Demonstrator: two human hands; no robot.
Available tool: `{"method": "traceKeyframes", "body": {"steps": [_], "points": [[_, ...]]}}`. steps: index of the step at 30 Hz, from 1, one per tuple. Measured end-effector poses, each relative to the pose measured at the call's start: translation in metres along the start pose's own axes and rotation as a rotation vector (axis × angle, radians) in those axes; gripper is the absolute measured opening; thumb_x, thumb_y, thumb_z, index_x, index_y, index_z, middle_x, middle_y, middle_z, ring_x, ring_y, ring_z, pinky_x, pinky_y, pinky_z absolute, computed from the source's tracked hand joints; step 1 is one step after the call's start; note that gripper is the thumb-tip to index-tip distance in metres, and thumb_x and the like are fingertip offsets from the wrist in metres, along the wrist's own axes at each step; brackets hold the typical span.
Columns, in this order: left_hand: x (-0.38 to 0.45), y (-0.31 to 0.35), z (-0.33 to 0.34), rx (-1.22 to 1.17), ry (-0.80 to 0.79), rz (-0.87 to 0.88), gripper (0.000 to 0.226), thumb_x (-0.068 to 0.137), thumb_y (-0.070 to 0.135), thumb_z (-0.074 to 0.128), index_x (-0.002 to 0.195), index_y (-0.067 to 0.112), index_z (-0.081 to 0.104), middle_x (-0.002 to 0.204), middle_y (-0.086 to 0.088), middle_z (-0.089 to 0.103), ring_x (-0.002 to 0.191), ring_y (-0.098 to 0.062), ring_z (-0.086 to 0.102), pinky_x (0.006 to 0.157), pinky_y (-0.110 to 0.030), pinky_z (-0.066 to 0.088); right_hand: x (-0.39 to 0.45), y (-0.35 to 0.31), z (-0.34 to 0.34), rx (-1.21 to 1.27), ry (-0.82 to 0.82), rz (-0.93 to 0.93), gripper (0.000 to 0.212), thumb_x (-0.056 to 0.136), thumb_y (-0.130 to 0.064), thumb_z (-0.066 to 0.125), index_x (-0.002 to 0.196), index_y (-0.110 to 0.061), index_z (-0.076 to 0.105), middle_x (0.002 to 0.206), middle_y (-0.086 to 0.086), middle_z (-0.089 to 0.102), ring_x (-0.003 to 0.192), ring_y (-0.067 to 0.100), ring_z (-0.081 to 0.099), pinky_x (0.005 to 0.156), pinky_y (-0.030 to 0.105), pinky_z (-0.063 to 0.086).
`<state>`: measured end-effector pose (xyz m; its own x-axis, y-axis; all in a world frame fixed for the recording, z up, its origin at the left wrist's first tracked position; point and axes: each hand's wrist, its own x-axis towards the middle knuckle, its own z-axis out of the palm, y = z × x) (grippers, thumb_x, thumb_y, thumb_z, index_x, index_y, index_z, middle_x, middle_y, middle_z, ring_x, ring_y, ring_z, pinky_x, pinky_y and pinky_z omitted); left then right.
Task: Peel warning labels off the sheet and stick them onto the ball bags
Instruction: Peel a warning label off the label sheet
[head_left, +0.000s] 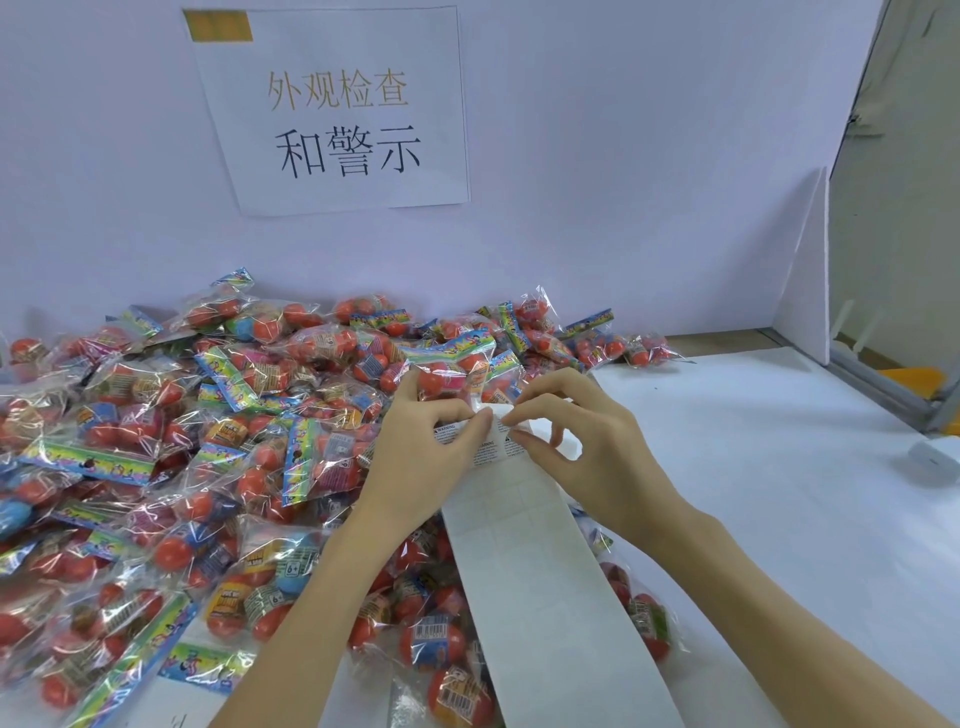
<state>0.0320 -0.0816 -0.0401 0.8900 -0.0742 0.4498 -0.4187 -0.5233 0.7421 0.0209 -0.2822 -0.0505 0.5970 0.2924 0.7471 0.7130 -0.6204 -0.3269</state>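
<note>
Both hands meeting over the middle of the table, at the far end of a long white sheet (545, 587) running from the near edge up toward the centre. Left hand (434, 452) clenched around the sheet's far end, thumb pressed flat on top beside the printed warning labels (491, 451), fingers curled beneath. Right hand (576, 447) pinching a label's edge between thumb and forefinger, just touching the left thumb tip, other fingers curled and raised. Near part of the sheet bare, showing only faint rectangular outlines. Only a few printed labels visible, at the far end under the fingers. Ball bags (171, 467) heaped across the left half of the table, from the near left corner to the far edge, clear wrappers holding mostly red-orange balls with bright striped header cards. One bag (457, 366) directly beyond the fingers, touching the left hand's fingertips; whether held or merely resting on the heap, impossible to tell. A few more bags (641, 613) poking out right of the sheet, partly under the right forearm. Right half of the table covered in white. Small white object (932, 457) near the right edge, too blurred to identify. Paper sign (337, 109) with Chinese characters on the wall behind the far edge. White board (808, 270) standing upright at the far right corner.
</note>
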Motion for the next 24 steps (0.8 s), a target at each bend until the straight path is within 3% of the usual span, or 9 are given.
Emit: {"method": "traceKeyframes", "body": {"steps": [3,7,9,11,14,17,19,21,24], "points": [[0.001,0.001,-0.001,0.009,-0.037,-0.037,0.024,0.097,0.028,0.074,0.075,0.021,0.08,0.081,0.031,0.066,0.144,-0.033,0.037,0.115,-0.051,0.034,0.001,-0.003,-0.002,0.013,-0.007,-0.011,0.009,0.093,-0.009,0.075,0.102,-0.009,0.077,0.109,0.006,0.065,0.077,0.006,0.048,0.071,0.017,0.048],[0.002,-0.002,0.0,-0.022,-0.025,-0.029,0.026,0.099,0.031,0.071,0.077,0.021,0.079,0.087,0.028,0.068,0.152,-0.016,0.025,0.118,-0.03,0.016,0.003,-0.004,-0.006,0.009,0.001,-0.063,0.011,0.094,-0.012,0.07,0.101,-0.007,0.078,0.11,0.007,0.067,0.089,0.016,0.058,0.075,0.02,0.05],[0.003,-0.004,-0.001,-0.045,-0.035,-0.024,0.028,0.1,0.03,0.07,0.075,0.02,0.079,0.08,0.018,0.072,0.143,-0.009,0.036,0.123,-0.04,0.02,0.005,-0.005,-0.009,-0.036,-0.007,-0.13,0.008,0.093,-0.009,0.075,0.099,-0.007,0.078,0.114,0.006,0.069,0.102,0.022,0.06,0.085,0.019,0.049],[0.004,-0.004,-0.002,-0.041,-0.07,0.007,0.033,0.101,0.027,0.068,0.074,0.012,0.077,0.068,0.004,0.069,0.103,0.006,0.056,0.126,-0.05,0.017,0.006,-0.008,-0.01,-0.031,-0.018,-0.161,0.007,0.092,-0.009,0.078,0.098,-0.008,0.079,0.117,0.003,0.07,0.11,0.023,0.06,0.091,0.023,0.05],[0.005,0.0,-0.004,-0.089,-0.047,-0.019,0.043,0.107,0.037,0.055,0.084,0.011,0.08,0.058,0.009,0.055,0.085,-0.005,0.06,0.122,-0.029,0.025,0.008,-0.019,-0.009,0.339,0.026,0.032,0.006,0.092,-0.01,0.079,0.098,-0.012,0.081,0.117,-0.002,0.073,0.111,0.021,0.065,0.082,0.025,0.052],[0.005,0.006,-0.009,-0.339,0.087,-0.108,0.055,0.111,0.047,0.034,0.104,0.023,0.083,0.089,-0.012,0.062,0.091,-0.012,0.063,0.093,-0.023,0.047,0.011,-0.025,-0.012,0.845,0.066,0.335,0.006,0.094,-0.011,0.076,0.097,-0.012,0.081,0.113,0.001,0.075,0.11,0.017,0.069,0.084,0.022,0.053],[0.006,0.009,-0.016,-0.427,0.141,-0.068,0.051,0.11,0.049,0.035,0.112,0.028,0.081,0.097,-0.015,0.065,0.086,-0.011,0.065,0.084,-0.027,0.054,0.012,-0.022,-0.014,0.916,0.075,0.448,0.006,0.093,-0.017,0.076,0.097,-0.015,0.081,0.105,-0.002,0.077,0.096,0.011,0.069,0.081,0.019,0.053],[0.005,0.011,-0.021,-0.49,0.127,-0.026,0.046,0.108,0.052,0.039,0.118,0.032,0.079,0.1,-0.007,0.07,0.093,-0.015,0.069,0.086,-0.028,0.056,0.013,-0.019,-0.016,0.939,0.09,0.517,0.012,0.09,-0.025,0.078,0.098,-0.016,0.081,0.088,-0.005,0.075,0.077,0.012,0.062,0.075,0.019,0.052],[0.0,0.014,-0.017,-0.541,0.04,0.006,0.049,0.107,0.057,0.037,0.128,0.034,0.074,0.102,-0.004,0.075,0.099,-0.023,0.071,0.091,-0.032,0.058,0.012,-0.015,-0.018,0.952,0.087,0.565,0.02,0.087,-0.03,0.079,0.101,-0.016,0.08,0.077,-0.002,0.068,0.069,0.017,0.052,0.072,0.022,0.05]]}}
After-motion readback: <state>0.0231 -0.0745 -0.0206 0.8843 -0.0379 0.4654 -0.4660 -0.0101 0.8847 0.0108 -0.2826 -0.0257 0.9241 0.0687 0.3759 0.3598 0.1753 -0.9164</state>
